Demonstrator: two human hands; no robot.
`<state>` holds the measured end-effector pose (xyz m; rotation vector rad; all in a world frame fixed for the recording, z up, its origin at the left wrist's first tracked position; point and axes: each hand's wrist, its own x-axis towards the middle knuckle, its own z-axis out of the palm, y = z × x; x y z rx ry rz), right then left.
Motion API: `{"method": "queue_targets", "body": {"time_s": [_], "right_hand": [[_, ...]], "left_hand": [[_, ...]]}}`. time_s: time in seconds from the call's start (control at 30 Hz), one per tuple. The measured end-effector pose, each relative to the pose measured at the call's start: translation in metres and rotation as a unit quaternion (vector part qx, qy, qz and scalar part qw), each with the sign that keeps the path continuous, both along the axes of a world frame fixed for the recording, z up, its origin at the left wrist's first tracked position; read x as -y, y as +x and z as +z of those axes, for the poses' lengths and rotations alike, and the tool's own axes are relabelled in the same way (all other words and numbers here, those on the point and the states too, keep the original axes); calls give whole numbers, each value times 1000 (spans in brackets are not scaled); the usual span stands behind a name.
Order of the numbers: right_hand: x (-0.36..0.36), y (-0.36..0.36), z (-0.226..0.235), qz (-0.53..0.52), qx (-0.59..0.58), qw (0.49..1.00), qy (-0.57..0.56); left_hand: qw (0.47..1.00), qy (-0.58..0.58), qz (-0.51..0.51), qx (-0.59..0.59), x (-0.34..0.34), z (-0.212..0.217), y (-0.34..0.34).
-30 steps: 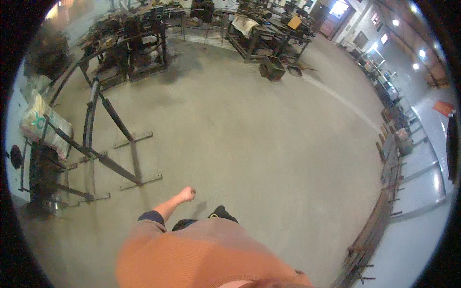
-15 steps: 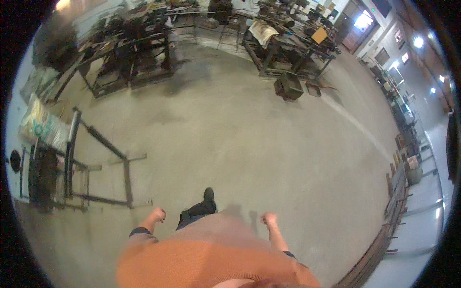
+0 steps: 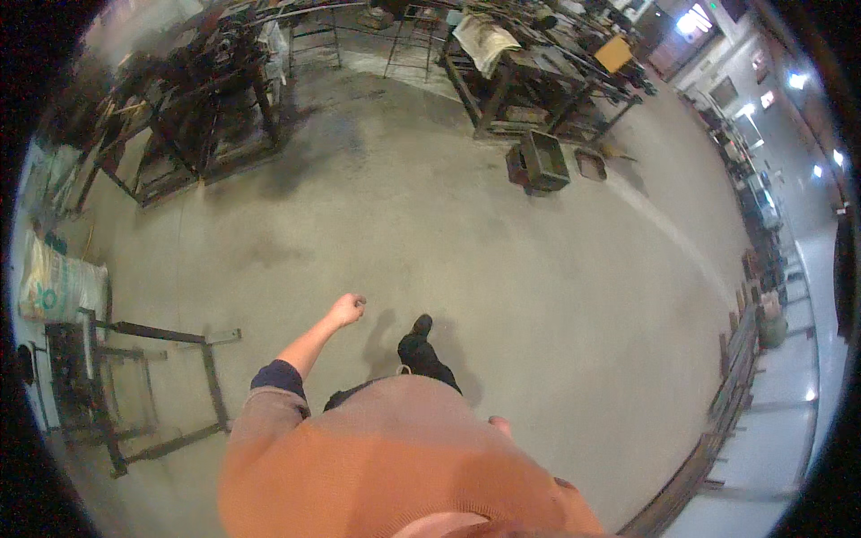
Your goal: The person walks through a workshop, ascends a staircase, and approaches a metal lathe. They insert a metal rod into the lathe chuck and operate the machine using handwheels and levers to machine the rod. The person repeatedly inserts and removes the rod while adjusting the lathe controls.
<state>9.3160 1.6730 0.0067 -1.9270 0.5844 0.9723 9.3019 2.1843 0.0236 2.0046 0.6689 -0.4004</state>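
You're out over a broad concrete floor, grey-beige with dark stains toward the machinery at upper left. Up ahead a cluttered worktop carries a pale cloth and a yellow panel, with an open metal box on the floor just in front. Long metal bars lie along the right wall. Off to your left stands the dark metal frame, nearest thing to your left hand yet well apart from it, a printed sack just behind. That left arm reaches forward and slightly inward, fingers curled into a loose fist, no object showing. Your right hand barely peeks past your orange sweater; its grip you can't tell. One dark shoe points ahead.
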Motion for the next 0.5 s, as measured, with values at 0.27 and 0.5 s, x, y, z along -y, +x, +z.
{"method": "queue_targets", "body": {"time_s": [0.27, 0.5], "right_hand": [[-102, 284, 8, 30, -9, 995, 90], [-229, 473, 63, 64, 84, 985, 137]], "left_hand": [[979, -28, 92, -177, -36, 18, 30], [952, -60, 191, -232, -71, -30, 53]]}}
